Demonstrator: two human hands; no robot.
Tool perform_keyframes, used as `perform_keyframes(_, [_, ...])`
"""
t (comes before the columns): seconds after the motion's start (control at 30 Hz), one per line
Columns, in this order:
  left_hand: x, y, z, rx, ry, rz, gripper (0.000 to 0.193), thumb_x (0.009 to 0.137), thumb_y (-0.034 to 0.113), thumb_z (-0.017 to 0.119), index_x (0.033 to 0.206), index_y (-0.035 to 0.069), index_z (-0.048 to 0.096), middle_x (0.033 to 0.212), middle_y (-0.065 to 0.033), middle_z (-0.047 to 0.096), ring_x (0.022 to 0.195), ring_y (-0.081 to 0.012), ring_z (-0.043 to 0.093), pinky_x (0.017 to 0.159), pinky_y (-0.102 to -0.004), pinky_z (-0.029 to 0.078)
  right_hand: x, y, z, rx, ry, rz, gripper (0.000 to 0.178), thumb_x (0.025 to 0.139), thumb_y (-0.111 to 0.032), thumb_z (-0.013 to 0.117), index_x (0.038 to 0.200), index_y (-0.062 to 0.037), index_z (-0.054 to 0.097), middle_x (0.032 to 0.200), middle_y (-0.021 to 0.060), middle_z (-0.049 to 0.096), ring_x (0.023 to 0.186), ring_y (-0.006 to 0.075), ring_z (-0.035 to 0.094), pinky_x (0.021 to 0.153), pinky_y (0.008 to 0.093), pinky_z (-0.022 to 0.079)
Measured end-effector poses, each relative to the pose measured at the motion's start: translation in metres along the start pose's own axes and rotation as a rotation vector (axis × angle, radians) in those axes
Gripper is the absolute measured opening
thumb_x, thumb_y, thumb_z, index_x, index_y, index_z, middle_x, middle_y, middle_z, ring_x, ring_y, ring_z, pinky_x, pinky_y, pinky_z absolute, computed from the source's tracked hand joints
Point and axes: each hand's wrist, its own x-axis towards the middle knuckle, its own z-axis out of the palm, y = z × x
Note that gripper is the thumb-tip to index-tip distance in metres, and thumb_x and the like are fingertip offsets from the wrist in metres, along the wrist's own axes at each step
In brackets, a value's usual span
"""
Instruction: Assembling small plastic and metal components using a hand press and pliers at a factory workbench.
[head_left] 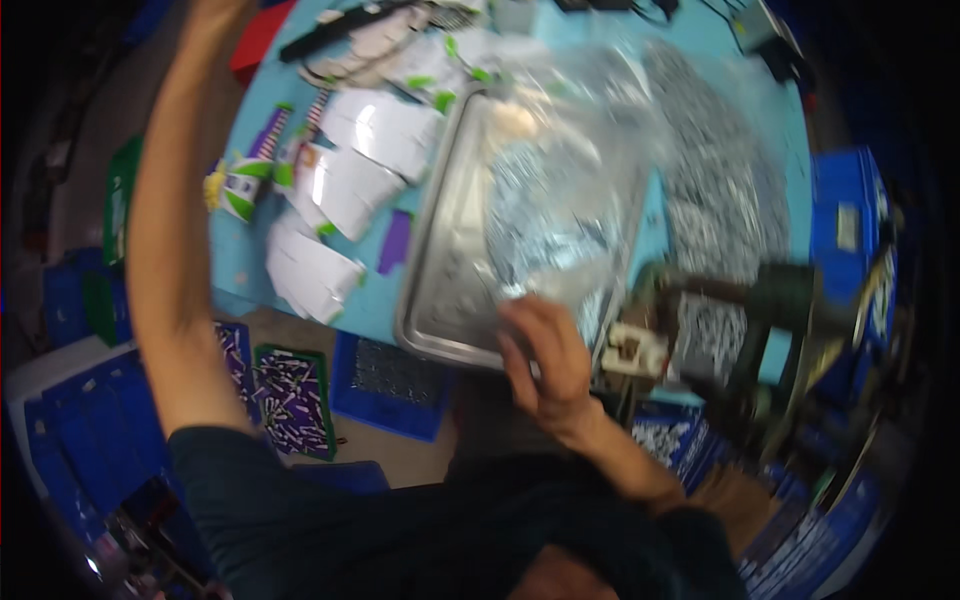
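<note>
Lying in the metal tray (440,265) on the blue table (378,312), the clear bag (560,245) looks thin and crumpled, its film streaked with white light, while a mass of small silvery pieces (515,195) shows through with a pale blue tinge. Its loose upper part spreads toward the tray's far side. The tray is shallow, shiny grey and round-cornered, its near left part uncovered. From my remote seat I see my right hand (557,368) at the tray's near side, by the bag's lower end, fingers bent and thumb a little apart from them — whether they pinch the film or only rest beside it, I cannot tell. My left arm (165,250) stretches up the left side and runs out at the top, well away from the right hand; the left hand is cut off, so I cannot tell its state.

The pieces blur into one shimmer, and I can't make out their shape, nor where the film ends on the right, near a larger grey heap (715,175) under plastic. A dark machine (785,300) hides part of the table's near right side — and blur softens the white panels (385,135) left of the tray
</note>
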Motion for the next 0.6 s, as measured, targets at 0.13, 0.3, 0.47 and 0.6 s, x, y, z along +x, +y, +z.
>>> perform_keyframes(0.13, [-0.148, 0.078, -0.001, -0.209, -0.289, -0.011, 0.033, 0.085, 0.017, 0.075, 0.113, 0.005, 0.062, 0.092, -0.003, 0.064, 0.078, -0.0131, 0.063, 0.067, -0.0272, 0.05, -0.019, 0.01, -0.004, 0.089, 0.126, -0.036, 0.07, 0.082, -0.014, 0.079, 0.14, 0.0025, 0.044, 0.129, 0.0233, 0.055, 0.116, 0.0353, 0.058, 0.089, 0.0405, 0.053])
perform_keyframes(0.3, [-0.365, 0.205, -0.016, -0.452, -0.604, -0.483, 0.041, 0.086, 0.01, 0.073, 0.119, 0.0, 0.051, 0.093, -0.0056, 0.059, 0.083, -0.0121, 0.061, 0.068, -0.0254, 0.051, -0.147, -0.013, 0.005, 0.965, -0.403, 0.568, 0.033, 0.098, -0.022, 0.062, 0.124, -0.0015, 0.057, 0.099, 0.0065, 0.067, 0.079, 0.0123, 0.067, 0.059, 0.0235, 0.053])
perform_keyframes(0.47, [-0.454, 0.216, -0.022, -0.473, -0.732, -0.657, 0.034, 0.09, 0.006, 0.072, 0.119, 0.0, 0.055, 0.1, -0.0055, 0.064, 0.089, -0.0086, 0.061, 0.079, -0.0255, 0.053, -0.271, -0.016, -0.006, 0.954, -0.321, 0.769, 0.043, 0.103, -0.032, 0.052, 0.134, -0.0016, 0.047, 0.099, 0.0088, 0.063, 0.077, 0.0139, 0.066, 0.055, 0.0232, 0.052])
perform_keyframes(0.6, [-0.44, 0.148, -0.003, 0.059, -0.564, -0.338, 0.025, 0.088, 0.015, 0.074, 0.105, -0.002, 0.066, 0.085, -0.0091, 0.069, 0.08, -0.0118, 0.066, 0.07, -0.0285, 0.052, -0.306, 0.0, -0.045, 0.907, -0.333, 0.784, 0.045, 0.103, -0.036, 0.05, 0.131, -0.0009, 0.053, 0.097, 0.0074, 0.062, 0.08, 0.0147, 0.066, 0.066, 0.0256, 0.056])
